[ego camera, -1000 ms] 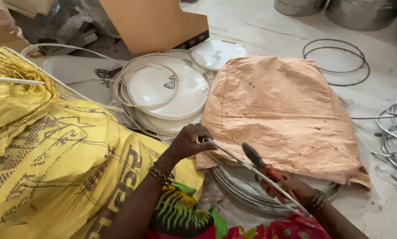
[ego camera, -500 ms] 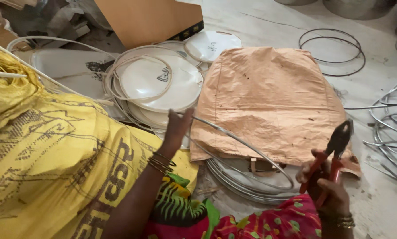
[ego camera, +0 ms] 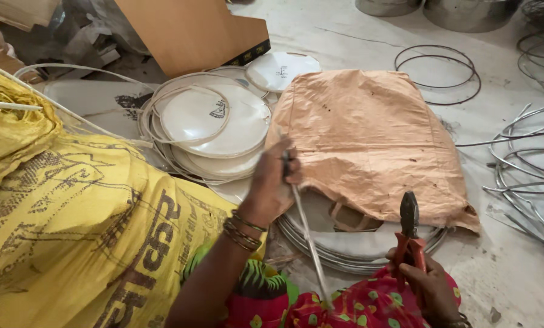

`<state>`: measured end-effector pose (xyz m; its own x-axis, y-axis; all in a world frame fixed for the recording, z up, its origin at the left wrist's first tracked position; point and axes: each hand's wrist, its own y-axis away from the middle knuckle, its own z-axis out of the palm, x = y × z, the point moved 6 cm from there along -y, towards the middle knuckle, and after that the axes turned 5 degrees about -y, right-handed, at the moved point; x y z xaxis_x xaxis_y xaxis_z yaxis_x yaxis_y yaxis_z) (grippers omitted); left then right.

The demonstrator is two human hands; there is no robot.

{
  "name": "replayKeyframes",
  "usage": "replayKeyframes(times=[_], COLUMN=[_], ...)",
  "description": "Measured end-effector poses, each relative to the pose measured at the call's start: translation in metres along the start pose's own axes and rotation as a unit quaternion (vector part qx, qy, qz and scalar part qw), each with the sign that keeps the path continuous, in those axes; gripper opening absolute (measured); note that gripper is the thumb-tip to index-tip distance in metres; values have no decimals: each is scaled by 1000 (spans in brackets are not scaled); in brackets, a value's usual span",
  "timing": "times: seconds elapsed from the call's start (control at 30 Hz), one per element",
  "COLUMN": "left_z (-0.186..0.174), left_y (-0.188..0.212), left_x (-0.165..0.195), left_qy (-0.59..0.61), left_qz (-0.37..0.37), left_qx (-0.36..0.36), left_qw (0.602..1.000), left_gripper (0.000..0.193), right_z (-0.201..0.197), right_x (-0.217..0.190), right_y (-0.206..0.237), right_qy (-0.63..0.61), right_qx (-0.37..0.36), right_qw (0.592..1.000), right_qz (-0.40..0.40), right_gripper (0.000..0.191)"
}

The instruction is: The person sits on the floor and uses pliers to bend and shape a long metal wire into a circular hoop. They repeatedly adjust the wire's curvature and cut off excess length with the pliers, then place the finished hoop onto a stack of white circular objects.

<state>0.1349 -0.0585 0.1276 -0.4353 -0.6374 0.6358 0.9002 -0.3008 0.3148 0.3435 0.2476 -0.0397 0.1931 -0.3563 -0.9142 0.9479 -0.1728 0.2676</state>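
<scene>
Concrete floor [ego camera: 357, 36], littered with wire rings [ego camera: 437, 74] far right. Left hand [ego camera: 272, 182] closed around metal rod [ego camera: 307, 240] at near centre, beside stacked white discs [ego camera: 214, 121] and orange sack [ego camera: 369, 136]. Right hand [ego camera: 427, 285] gripping red-handled pliers [ego camera: 409, 234], jaws upward, near right.

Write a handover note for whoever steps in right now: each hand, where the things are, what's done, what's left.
Left hand: closed around a metal rod, which slants down toward the lap.
Right hand: grips red-handled pliers, jaws up and clear of the rod.
Nearby: white discs stacked with wire rings, an orange sack over more rings, a yellow sack on the left.
Done: nothing visibly cut here.
Left: the pliers have not yet met the rod.
</scene>
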Motion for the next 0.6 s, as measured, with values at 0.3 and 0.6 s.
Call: replayKeyframes(times=[0.3,0.6], left_z=[107,0], left_y=[79,-2], left_x=[13,10], left_qy=[-261,-202], left_qz=[80,263], left_qx=[-188,-84], left_qw=[944,940], left_gripper=[42,32], right_z=[-10,21], right_x=[-14,25], right_y=[37,45], right_qy=[186,85], right_qx=[61,-48], right_qw=[975,995], right_qz=[-109,14], right_gripper=[56,58])
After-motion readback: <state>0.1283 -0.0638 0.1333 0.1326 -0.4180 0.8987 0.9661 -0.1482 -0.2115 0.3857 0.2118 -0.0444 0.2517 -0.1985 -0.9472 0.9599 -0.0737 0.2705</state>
